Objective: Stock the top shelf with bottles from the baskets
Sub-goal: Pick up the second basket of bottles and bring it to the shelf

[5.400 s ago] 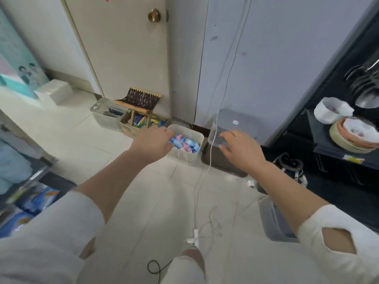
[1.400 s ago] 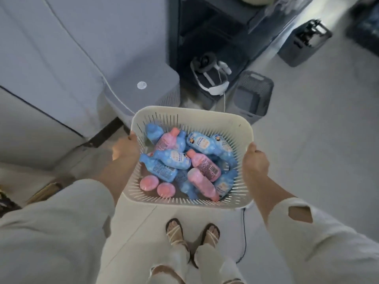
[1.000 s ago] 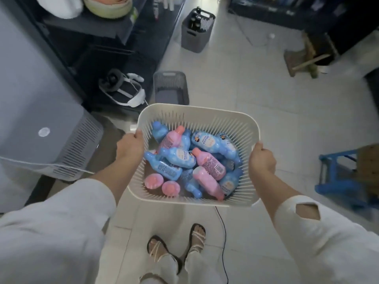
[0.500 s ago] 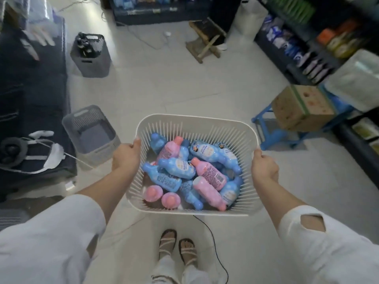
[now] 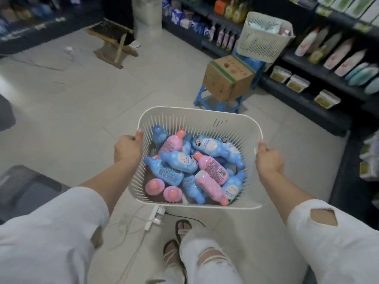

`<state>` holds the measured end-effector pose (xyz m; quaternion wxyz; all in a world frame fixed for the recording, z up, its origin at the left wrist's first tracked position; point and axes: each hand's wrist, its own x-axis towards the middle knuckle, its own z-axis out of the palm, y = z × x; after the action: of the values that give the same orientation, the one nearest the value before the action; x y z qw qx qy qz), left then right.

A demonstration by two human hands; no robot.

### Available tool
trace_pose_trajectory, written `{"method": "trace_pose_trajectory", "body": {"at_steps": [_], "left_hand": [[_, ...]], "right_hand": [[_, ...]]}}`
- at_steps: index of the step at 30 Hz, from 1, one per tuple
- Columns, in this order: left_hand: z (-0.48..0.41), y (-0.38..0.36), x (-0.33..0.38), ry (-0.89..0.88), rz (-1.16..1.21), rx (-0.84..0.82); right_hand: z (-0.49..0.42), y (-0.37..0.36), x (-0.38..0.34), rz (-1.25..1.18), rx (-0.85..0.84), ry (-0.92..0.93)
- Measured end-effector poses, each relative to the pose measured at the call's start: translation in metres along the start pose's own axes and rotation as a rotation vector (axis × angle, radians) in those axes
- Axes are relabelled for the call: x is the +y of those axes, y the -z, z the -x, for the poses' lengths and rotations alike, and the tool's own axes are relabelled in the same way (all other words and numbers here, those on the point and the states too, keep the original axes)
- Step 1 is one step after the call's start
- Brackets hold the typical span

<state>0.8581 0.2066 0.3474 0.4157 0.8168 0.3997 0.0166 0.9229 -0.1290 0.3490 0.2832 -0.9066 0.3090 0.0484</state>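
Note:
I carry a white slatted basket in front of me above the floor. It holds several small blue and pink bottles lying in a heap. My left hand grips the basket's left rim and my right hand grips its right rim. Dark shop shelves stocked with bottles and tubs run along the right. A second white basket with goods stands ahead on the right, in front of those shelves.
A cardboard box sits on a blue stool ahead right. A wooden stool stands further off. A power strip and cables lie on the tiled floor by my feet. A grey bin is at left.
I picked the basket up from the floor by the wall and have turned right with it. The stocked shelves, box and second basket have come into view, now nearer.

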Motion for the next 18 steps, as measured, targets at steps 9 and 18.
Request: {"method": "trace_pose_trajectory", "body": {"at_steps": [9,18], "left_hand": [[-0.012,-0.065,0.044,-0.087,-0.043,-0.092],[-0.040,-0.168,0.113,-0.154,-0.106,-0.156]], "right_hand": [[-0.040,0.018,0.039,-0.042,0.085,-0.107],[-0.134,0.021,0.067,-0.103,0.078,-0.234]]}}
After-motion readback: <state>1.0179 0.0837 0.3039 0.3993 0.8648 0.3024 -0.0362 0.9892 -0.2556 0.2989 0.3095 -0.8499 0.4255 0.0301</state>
